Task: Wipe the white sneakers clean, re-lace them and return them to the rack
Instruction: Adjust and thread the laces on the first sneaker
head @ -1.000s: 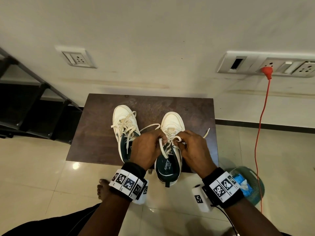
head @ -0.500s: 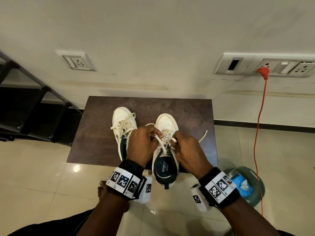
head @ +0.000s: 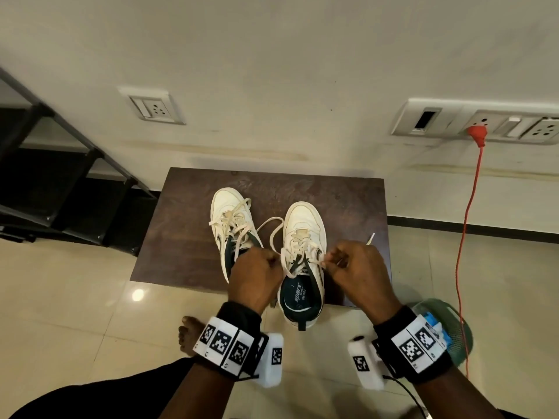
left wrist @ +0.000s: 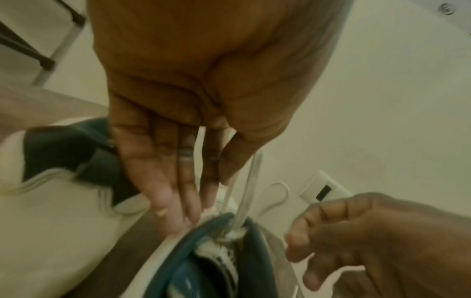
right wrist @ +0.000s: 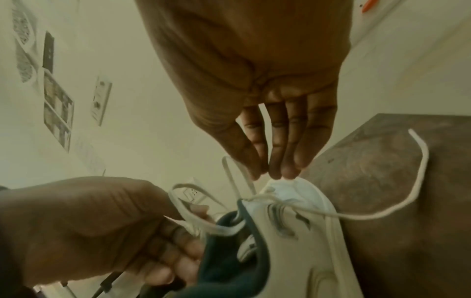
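Two white sneakers sit on a dark counter (head: 187, 237), toes toward the wall. Both hands work at the right sneaker (head: 304, 237), just beyond its collar: the left hand (head: 257, 273) pinches a lace loop (head: 286, 258), the right hand (head: 357, 267) pinches the other lace end. The left sneaker (head: 231, 225) lies beside it. The rack (head: 60, 189) stands left of the counter.

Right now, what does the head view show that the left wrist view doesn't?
Head only: the second sneaker's whole upper with its laces, the whole table, the rack, the red cord, the green basket. Left wrist only: the left hand from the palm side, with a lace between thumb and fingers. Both: the near sneaker, the right hand.
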The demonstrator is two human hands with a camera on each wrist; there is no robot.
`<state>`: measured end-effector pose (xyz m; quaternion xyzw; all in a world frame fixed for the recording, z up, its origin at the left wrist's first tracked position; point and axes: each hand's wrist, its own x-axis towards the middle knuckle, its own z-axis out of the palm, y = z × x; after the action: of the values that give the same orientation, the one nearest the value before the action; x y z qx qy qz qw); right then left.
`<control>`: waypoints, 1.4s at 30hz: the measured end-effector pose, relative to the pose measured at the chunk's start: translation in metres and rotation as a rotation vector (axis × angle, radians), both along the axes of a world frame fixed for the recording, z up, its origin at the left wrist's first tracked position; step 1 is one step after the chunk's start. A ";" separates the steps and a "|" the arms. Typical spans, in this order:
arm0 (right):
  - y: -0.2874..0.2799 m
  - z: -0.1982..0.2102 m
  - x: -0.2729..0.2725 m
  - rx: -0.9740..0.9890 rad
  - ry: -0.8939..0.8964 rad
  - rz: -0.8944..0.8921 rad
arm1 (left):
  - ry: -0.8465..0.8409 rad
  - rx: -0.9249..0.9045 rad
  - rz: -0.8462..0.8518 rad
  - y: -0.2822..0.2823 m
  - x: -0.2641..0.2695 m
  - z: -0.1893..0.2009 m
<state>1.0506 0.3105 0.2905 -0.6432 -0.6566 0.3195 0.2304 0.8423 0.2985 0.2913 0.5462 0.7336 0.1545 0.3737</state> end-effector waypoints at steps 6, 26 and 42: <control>-0.007 -0.011 -0.028 0.049 -0.192 0.072 | 0.067 0.233 0.029 -0.007 0.014 0.007; -0.001 -0.010 -0.037 -0.055 -0.170 0.038 | 0.003 0.331 0.177 0.014 0.001 0.043; -0.004 -0.004 -0.043 -0.080 -0.303 0.137 | -0.130 0.497 0.337 -0.012 -0.002 0.040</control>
<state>1.0080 0.3064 0.2866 -0.6463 -0.7130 0.2598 0.0806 0.8399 0.2862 0.3310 0.4805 0.7281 0.4238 0.2438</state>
